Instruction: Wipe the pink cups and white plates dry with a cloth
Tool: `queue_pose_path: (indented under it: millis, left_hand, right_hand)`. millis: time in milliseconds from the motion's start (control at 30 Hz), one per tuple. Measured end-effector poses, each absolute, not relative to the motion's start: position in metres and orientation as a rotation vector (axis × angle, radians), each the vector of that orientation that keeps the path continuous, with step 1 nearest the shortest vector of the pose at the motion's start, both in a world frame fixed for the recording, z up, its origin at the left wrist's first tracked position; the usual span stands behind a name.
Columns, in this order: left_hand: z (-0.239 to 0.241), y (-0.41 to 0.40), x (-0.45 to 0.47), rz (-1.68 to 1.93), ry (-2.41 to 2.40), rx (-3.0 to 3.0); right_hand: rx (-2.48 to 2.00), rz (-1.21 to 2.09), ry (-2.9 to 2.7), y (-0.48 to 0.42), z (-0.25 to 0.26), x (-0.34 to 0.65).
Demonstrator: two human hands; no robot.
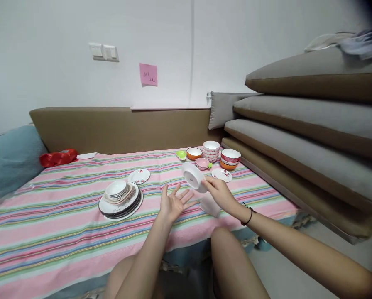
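My right hand (pixel 219 193) grips the edge of a small white plate (pixel 193 177), tilted so that its underside with a faint mark shows. Just left of it my left hand (pixel 174 204) is turned palm up with its fingers spread, holding nothing. Below the right hand, a white flat piece (pixel 209 206) lies on the striped cloth, partly hidden. To the left stands a pile of large dark-rimmed plates (pixel 103 206), topped by small white bowls (pixel 116 189). A flowered plate (pixel 139 176) lies beside that pile, and another flowered plate (pixel 221 175) lies right of the held one.
Stacked bowls (pixel 211 151), a red-and-orange bowl stack (pixel 230 159), an orange bowl (pixel 194 154), a pink dish (pixel 202 163) and a green dish (pixel 181 155) stand at the back. Cushions (pixel 310 145) rise at the right. A red package (pixel 59 158) lies far left on the striped cloth (pixel 64 207).
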State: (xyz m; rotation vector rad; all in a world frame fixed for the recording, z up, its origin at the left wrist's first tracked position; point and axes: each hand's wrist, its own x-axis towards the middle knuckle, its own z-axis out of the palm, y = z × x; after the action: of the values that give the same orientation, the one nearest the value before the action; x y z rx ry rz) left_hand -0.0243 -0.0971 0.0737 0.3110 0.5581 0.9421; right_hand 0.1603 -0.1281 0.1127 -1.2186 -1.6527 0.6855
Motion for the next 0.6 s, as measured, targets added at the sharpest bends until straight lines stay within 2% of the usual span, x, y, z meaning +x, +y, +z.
queue_pose_path:
  millis: [67,200,300,433,500,600]
  left_hand:
    - [0.073,-0.105,-0.022,0.900,0.436,0.303]
    - [0.077,-0.111,-0.020,1.093,0.487,0.200]
    - [0.080,-0.107,-0.024,1.198,0.542,0.146]
    - [0.078,-0.096,-0.031,1.270,0.594,0.163]
    - [0.076,-0.091,-0.034,1.329,0.647,0.152]
    - [0.072,-0.088,-0.040,1.398,0.724,0.126]
  right_hand:
    - [-1.243,0.436,-1.893,-0.140,0.106,0.154]
    - [-1.162,0.295,-2.240,-0.149,0.081,0.133]
    - [-1.054,0.329,-2.241,-0.147,0.067,0.118]
    - [-0.920,0.539,-2.150,-0.131,0.073,0.123]
    - [-1.121,0.517,-1.965,-0.117,0.078,0.144]
    - [-1.739,0.557,-1.575,-0.094,0.068,0.191]
